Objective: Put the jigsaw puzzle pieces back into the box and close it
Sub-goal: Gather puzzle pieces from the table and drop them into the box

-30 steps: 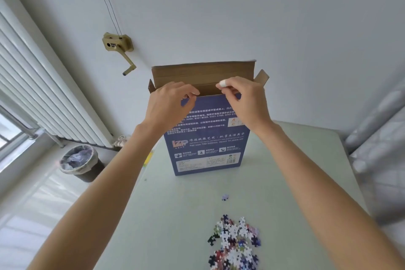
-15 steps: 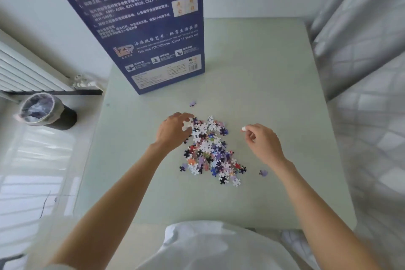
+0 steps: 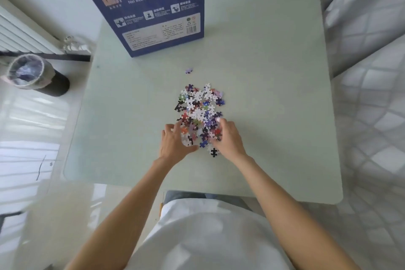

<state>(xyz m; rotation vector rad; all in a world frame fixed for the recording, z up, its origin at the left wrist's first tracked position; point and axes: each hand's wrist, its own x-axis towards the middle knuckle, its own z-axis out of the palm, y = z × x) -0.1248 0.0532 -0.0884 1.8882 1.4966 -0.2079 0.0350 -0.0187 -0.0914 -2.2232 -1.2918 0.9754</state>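
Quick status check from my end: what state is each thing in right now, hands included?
Puzzle box: standing upright on the table, top out of frame.
Pile of puzzle pieces: loose on the table, not boxed.
Stray piece: lying alone between pile and box.
Left hand: fingers cupped against the pile's near left side.
Right hand: cupped against its near right side.
Trash bin: lined, on the floor.

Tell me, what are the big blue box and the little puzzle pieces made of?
The blue box looks like printed cardboard: flat, stiff panels with a matte face. The puzzle pieces seem thin pressed card, printed in colour on one side, plain white on the other.
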